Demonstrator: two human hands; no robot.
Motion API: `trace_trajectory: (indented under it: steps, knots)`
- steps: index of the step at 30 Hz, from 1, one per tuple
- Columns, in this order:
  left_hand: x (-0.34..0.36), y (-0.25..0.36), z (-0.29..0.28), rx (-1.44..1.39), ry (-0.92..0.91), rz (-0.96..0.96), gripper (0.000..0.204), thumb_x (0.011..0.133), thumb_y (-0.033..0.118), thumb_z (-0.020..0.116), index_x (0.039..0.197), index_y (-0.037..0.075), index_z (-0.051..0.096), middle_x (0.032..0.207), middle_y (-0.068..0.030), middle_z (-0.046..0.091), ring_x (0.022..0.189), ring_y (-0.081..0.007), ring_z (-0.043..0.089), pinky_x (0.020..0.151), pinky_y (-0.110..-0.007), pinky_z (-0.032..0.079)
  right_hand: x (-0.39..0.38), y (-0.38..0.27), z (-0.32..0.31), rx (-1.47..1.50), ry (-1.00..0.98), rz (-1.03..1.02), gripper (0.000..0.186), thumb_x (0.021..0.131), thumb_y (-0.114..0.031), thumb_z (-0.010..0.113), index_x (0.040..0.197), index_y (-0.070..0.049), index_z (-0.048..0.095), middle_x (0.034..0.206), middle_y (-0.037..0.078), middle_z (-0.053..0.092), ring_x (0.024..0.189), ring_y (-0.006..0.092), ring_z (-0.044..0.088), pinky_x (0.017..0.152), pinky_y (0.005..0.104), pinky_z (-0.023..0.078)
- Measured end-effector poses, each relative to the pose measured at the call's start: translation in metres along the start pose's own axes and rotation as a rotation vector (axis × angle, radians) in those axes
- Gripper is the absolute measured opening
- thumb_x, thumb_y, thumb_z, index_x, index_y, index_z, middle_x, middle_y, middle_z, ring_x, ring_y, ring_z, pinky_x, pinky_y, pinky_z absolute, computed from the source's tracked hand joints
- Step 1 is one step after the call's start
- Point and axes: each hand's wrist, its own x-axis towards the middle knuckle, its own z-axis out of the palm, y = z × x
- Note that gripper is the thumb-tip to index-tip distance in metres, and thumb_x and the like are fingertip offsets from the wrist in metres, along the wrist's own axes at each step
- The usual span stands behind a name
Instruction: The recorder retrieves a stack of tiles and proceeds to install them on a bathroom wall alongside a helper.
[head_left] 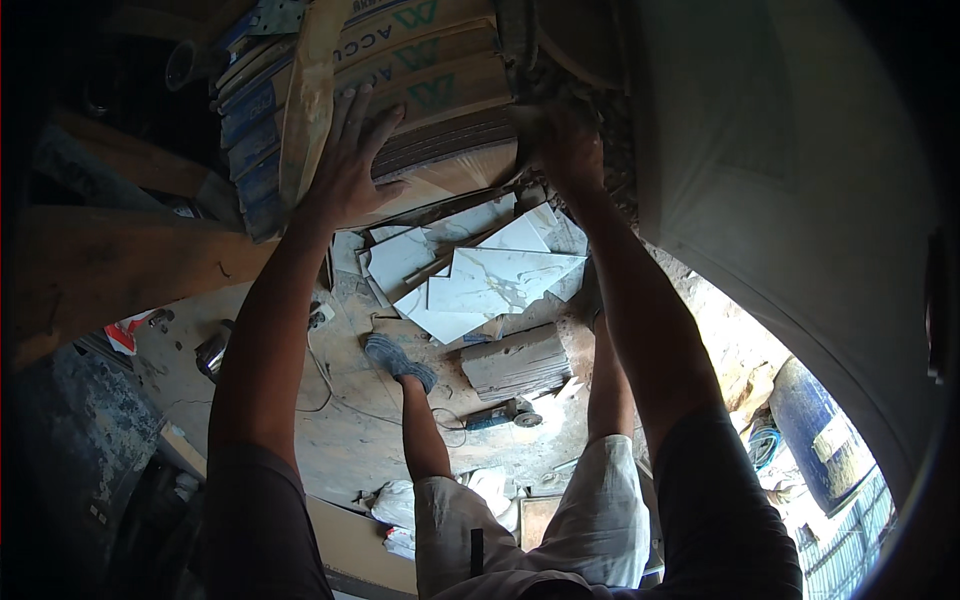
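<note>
In front of me rises a stack of tile boxes [425, 60] in brown cardboard. Dark tile edges [450, 140] show along the open side of a lower box. My left hand [350, 165] lies against the stack's left front, fingers spread, beside and partly over an upright wooden board [308, 100]. At the stack's right end is my right hand [568, 150], close to the corner of the tiles. Its fingers are dark and blurred, so their grip is hidden. Broken white marbled tiles [500, 278] lie in a loose pile on the floor below.
An angle grinder [505, 415] with a cord rests on the floor near a worn grey block [515, 362]. A thick wooden beam [130, 275] juts in from the left. Pale sheeting [790, 180] hangs at right, near a blue barrel [820, 430].
</note>
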Motion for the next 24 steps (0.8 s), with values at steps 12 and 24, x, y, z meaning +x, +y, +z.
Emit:
trace_trajectory:
  steps: [12,24]
  knots:
    - [-0.007,-0.004,0.013,-0.028,0.043,0.135,0.082,0.067,0.035,0.082,0.141,0.028,0.046,0.154,-0.0147,0.022,0.141,-0.0386,0.022,0.114,-0.054,0.023,-0.008,-0.028,-0.038,-0.313,0.311,-0.38,0.027,0.079,-0.02,0.067,0.103,-0.01,0.061,0.102,0.013,0.057,0.08,0.03,0.056,0.069,0.0409,0.05]
    - [-0.018,0.006,0.01,0.013,-0.132,0.109,0.081,0.076,0.035,0.076,0.146,0.018,0.037,0.157,-0.0126,0.016,0.145,-0.0335,0.012,0.118,-0.05,0.017,-0.04,-0.083,0.035,-0.423,0.158,-0.517,0.071,0.077,-0.035,0.07,0.14,-0.014,0.044,0.13,0.008,0.05,0.124,0.0239,0.045,0.108,0.0473,0.031]
